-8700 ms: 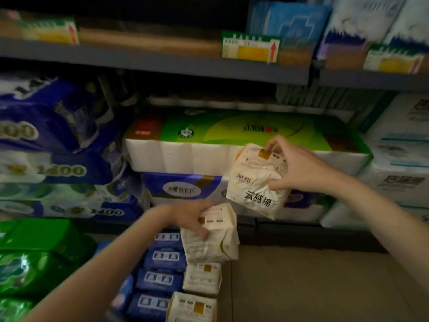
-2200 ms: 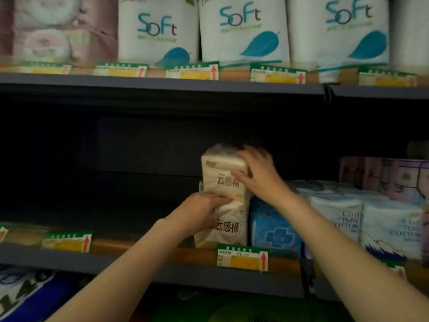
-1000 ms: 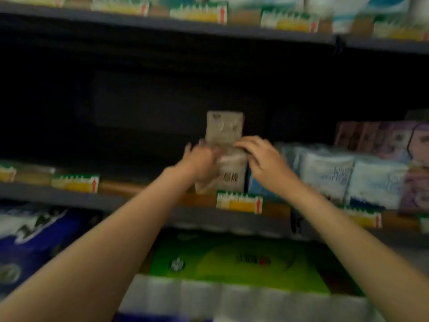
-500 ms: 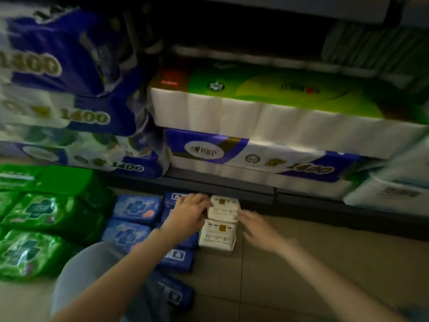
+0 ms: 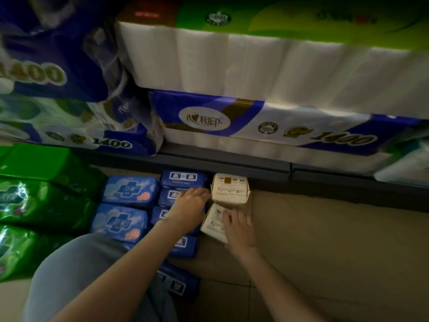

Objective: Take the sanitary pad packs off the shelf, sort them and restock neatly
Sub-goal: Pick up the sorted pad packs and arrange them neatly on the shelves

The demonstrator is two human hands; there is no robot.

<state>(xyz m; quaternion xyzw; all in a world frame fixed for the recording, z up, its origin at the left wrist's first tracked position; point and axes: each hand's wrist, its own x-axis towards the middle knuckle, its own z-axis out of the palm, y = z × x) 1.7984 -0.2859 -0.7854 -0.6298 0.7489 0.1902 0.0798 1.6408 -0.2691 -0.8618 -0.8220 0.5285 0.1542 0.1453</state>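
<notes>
**Two cream packs left on the floor, one hand on each**

Two cream sanitary pad packs lie on the tan floor tiles (image 5: pixel 325 240), one behind the other, against the dark base rail of the shelf (image 5: pixel 232 162). The far cream pack (image 5: pixel 229 188) sits square, its long axis running left to right, label up. The near cream pack (image 5: pixel 214 225) is skewed, its long axis running from about 11 o'clock to 5 o'clock.

The right hand (image 5: pixel 238 228) lies on top of the near pack, fingers spread and pointing toward 12 o'clock; the blur makes it hard to say whether they have curled under an edge, so it looks like a flat press rather than a grip. The left hand (image 5: pixel 189 208) rests at 9 o'clock of the far pack, fingertips touching its left end, fingers together and lightly bent, palm lying over the column of dark blue packs (image 5: pixel 183 180).

So each hand is nearest its own pack: the far one lies at 3 o'clock from the left fingertips, the near one directly beneath the right palm. To lift, the left hand probably needs to slide rightward and close across the short width.

Lighter blue packs (image 5: pixel 126 191) and green packs (image 5: pixel 44 203) lie farther toward 9 o'clock; toilet paper bales (image 5: pixel 267 126) fill the bottom shelf.
</notes>
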